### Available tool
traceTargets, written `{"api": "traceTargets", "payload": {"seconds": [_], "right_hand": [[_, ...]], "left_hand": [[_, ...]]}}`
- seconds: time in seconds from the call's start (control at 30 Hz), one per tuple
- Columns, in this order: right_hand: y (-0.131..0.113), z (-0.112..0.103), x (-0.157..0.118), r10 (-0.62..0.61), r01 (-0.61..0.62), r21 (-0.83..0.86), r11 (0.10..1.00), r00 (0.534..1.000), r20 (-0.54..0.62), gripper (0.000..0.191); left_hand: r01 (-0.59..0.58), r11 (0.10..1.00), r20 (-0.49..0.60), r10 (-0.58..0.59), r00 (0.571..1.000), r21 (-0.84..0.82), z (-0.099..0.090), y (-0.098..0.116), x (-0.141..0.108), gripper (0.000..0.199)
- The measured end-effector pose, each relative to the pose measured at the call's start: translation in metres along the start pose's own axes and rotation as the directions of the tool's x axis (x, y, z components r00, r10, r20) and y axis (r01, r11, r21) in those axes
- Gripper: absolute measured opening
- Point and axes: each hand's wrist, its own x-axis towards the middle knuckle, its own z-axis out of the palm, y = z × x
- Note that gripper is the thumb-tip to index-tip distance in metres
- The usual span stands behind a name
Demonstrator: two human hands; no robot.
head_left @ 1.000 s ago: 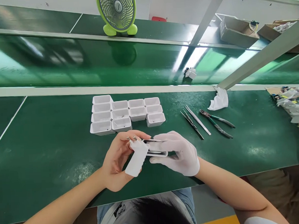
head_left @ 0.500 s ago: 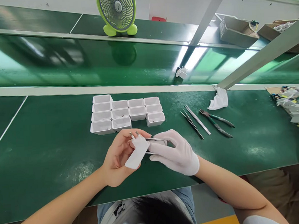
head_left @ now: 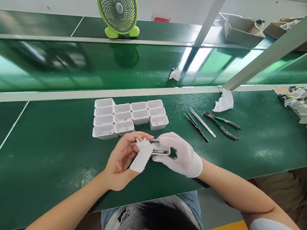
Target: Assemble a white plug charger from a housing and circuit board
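Observation:
Bare, my left hand [head_left: 121,160] is closed around the plug end of a white power adapter housing [head_left: 141,156], whose two metal pins point up and away. Its thumb presses along the lower edge. In a white glove, my right hand [head_left: 180,154] pinches the other end, fingers above and thumb below. Between the hands the housing's open box part [head_left: 165,151] shows, with metallic edges or strips inside that I cannot make out clearly. Just beyond my hands stand several white open housings [head_left: 123,126], set side by side in rows.
Right of the housings lie two tweezers [head_left: 202,122] and green-handled pliers [head_left: 221,125]. A crumpled white glove or cloth [head_left: 223,101] sits by the post. Loose parts [head_left: 300,105] fill the right edge. Behind, a white part [head_left: 175,74] rests on a green belt-like surface, below a green fan [head_left: 120,14].
My right fingers have shifted on the housing, so more of its open side and metallic edges show. The white part on the green surface behind has moved left. The view has shifted slightly.

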Motion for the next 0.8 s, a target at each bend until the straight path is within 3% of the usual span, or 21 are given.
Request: {"api": "traceTargets", "payload": {"seconds": [0.27, 0.43, 0.63, 0.7, 0.8], "right_hand": [[-0.0037, -0.0028, 0.0024, -0.121, 0.135, -0.252, 0.958, 0.990, 0.070, 0.016], [-0.0014, -0.0031, -0.0024, -0.130, 0.135, -0.147, 0.980, 0.991, 0.041, 0.022], [-0.0005, -0.0073, 0.0008, -0.251, 0.252, -0.078, 0.965, 0.968, 0.017, 0.037], [-0.0008, -0.0074, 0.0024, -0.244, 0.244, -0.113, 0.963, 0.970, 0.019, 0.035], [0.0000, -0.0051, 0.0013, -0.142, 0.131, -0.233, 0.963, 0.989, -0.029, 0.028]], "left_hand": [[-0.010, 1.000, -0.010, 0.009, 1.000, -0.007, -0.0011, -0.0047, -0.0027, 0.044], [-0.044, 0.999, 0.018, 0.044, 0.999, 0.027, 0.0003, -0.0033, -0.0055, 0.044], [-0.082, 0.996, 0.062, 0.080, 0.995, 0.034, -0.0002, -0.0005, -0.0062, 0.044], [-0.085, 0.995, 0.057, 0.082, 0.995, 0.052, -0.0009, -0.0023, -0.0067, 0.044], [-0.065, 0.988, 0.039, 0.060, 0.997, 0.140, -0.0010, -0.0054, -0.0070, 0.046]]}}
